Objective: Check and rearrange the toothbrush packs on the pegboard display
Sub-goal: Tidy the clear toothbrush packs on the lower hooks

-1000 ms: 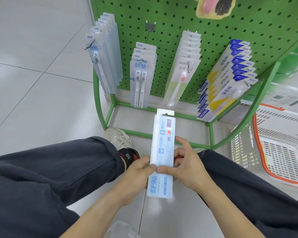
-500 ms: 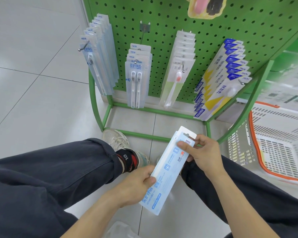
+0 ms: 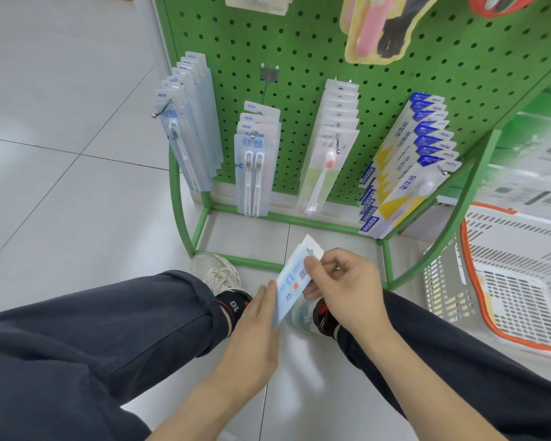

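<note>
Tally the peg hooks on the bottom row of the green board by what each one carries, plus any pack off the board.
Single-brush blue packs: 1 hook
Twin-brush packs: 1 hook
Pink-brush packs: 1 hook
Blue-yellow packs: 1 hook
Total: 4 hooks
Off the board: 1 pack, held in right hand

I see bright, even light, soft sheen on the floor tiles [image 3: 61, 192], wide-angle bending at the edges, blurred shelf [image 3: 531, 173] at right, faint shadows.

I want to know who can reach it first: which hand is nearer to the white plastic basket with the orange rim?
The right hand. It holds the pale blue toothbrush pack closer to the white plastic basket with the orange rim. The left hand is on the far side of the pack.
</note>
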Demonstrator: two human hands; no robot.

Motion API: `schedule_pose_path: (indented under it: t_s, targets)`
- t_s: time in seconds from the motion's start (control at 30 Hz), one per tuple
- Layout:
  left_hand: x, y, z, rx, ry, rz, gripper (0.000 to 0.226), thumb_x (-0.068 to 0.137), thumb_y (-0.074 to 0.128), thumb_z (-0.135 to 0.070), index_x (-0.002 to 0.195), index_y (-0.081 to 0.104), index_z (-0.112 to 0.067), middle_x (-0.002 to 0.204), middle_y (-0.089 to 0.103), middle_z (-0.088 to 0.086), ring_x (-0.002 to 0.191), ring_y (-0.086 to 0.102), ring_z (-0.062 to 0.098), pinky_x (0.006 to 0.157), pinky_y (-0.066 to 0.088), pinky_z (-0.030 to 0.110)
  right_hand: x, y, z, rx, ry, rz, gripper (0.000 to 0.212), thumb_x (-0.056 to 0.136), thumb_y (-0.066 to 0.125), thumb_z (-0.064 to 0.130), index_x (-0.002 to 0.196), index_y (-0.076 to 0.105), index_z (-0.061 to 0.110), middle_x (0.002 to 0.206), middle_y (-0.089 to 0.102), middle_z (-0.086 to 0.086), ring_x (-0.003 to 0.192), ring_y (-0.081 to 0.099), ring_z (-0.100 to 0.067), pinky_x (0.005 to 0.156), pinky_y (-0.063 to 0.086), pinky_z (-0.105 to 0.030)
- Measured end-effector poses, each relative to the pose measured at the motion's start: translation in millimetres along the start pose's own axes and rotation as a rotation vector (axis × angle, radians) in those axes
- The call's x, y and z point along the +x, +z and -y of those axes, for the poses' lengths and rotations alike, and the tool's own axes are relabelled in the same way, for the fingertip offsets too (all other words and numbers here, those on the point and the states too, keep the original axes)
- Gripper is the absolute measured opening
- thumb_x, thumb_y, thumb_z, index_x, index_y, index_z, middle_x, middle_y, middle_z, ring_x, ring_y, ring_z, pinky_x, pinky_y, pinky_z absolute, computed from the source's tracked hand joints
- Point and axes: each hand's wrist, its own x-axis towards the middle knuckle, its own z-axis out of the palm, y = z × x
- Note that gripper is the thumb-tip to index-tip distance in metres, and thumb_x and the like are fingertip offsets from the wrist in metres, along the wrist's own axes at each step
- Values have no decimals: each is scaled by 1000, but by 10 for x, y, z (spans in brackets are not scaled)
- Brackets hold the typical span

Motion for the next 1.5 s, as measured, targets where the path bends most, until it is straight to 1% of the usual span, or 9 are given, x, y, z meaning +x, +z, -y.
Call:
schedule_pose_path:
  t_s: [0.07,0.17,0.27,0.57,0.67,0.93,1.1,1.23,1.5]
  targets:
    - [-4,-131,-55,-117,-27,-82,64,98,46,-2,148,33,-40,130,56,-21,120,56,8,92,34,0,22,86,109,-91,-121,16,23,87,77,34,82,68,14,69,70,-6,61,68,-21,59,55,-31]
    - [41,-323,-30,-260,-68,-167,42,95,54,0,110,60,-39,87,70,-8,84,66,16,76,53,22,134,168,207,-341,-375,17,34,81,75,52,101,61,28,101,60,10,87,60,-8,73,50,-21]
    - [106,-568,-75,-452,-90,-160,37,95,58,3,117,65,-26,97,75,-12,94,71,7,87,57,28,269,221,396,-298,-457,86,45,83,78,45,119,54,32,119,52,12,105,56,-2,84,49,-17]
    - [546,-1094,-250,-654,88,-369,46,94,67,-7,130,55,-34,126,67,-11,119,63,5,102,49,31,628,543,881,-107,-586,-8,62,77,87,31,128,53,34,118,57,11,86,64,-11,79,56,-28]
    - [711,-1151,-249,-634,97,-468,40,96,66,-12,128,59,-34,120,69,-16,111,65,1,97,52,28,744,630,932,-138,-596,-52,58,78,87,31,126,54,29,115,56,7,80,61,-7,73,48,-14]
    - [998,-1043,-69,-360,56,-687,39,97,64,-27,136,62,-30,103,69,-12,95,65,10,86,55,32,995,771,861,-128,-550,-69,55,79,85,32,124,54,30,113,57,7,84,63,-15,77,56,-36]
    - [1228,-992,-4,-221,79,-757,34,99,60,-33,131,64,-20,91,68,-5,86,63,16,78,53,36,1050,789,771,-220,-592,-120,57,82,82,37,131,53,34,112,45,7,90,55,-11,81,52,-28]
    - [1468,-1033,-47,-70,103,-780,36,101,57,-26,131,62,-8,75,52,-10,71,53,18,63,29,21,976,716,664,-325,-647,-161,61,86,78,25,139,49,30,118,37,3,97,52,-10,79,47,-14]
    - [1989,-1115,-119,17,58,-758,39,103,52,-34,115,62,2,72,55,2,71,55,26,62,28,30,859,409,218,-131,-544,-335,32,85,74,3,101,57,25,98,50,6,74,55,-15,64,49,-27]
